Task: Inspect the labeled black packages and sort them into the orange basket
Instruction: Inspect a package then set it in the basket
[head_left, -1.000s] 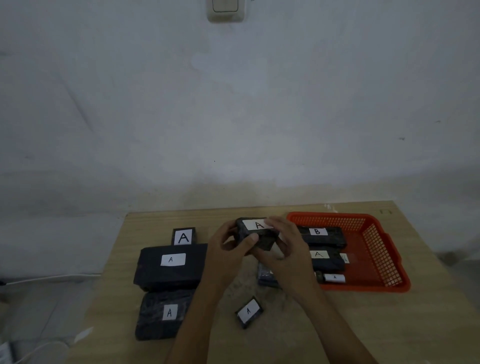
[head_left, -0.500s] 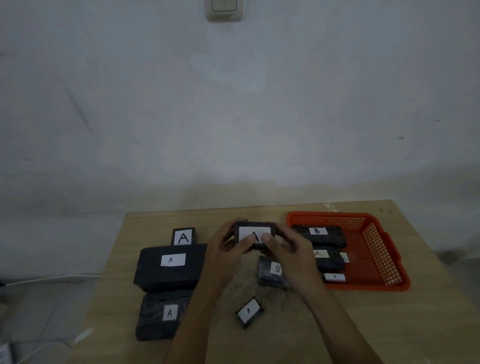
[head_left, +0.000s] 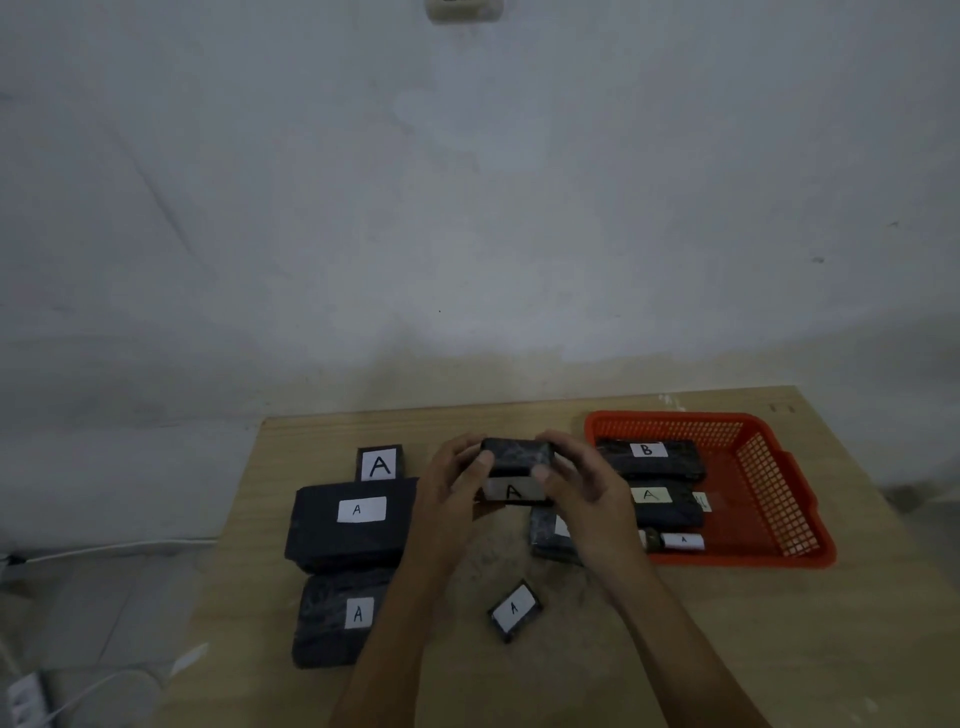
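Both hands hold a small black package (head_left: 516, 460) above the table's middle, its white "A" label facing me on the lower side. My left hand (head_left: 453, 480) grips its left end and my right hand (head_left: 582, 480) grips its right end. The orange basket (head_left: 769, 467) sits at the right and holds a package labeled "B" (head_left: 649, 457), one labeled "A" (head_left: 660, 501) and a small tube (head_left: 675, 541). On the table lie a large "A" package (head_left: 353, 525), another "A" package (head_left: 337, 618), a small "A" box (head_left: 381, 462), a small "A" package (head_left: 514, 610) and a package (head_left: 550, 535) partly hidden by my right hand.
The wooden table (head_left: 779, 649) stands against a pale wall. White cables and a power strip (head_left: 26, 701) lie on the floor at the left. A wall switch (head_left: 464, 9) is at the top.
The held package has been turned in both hands: its "A" label moved from the top face to the side facing me and now sits lower.
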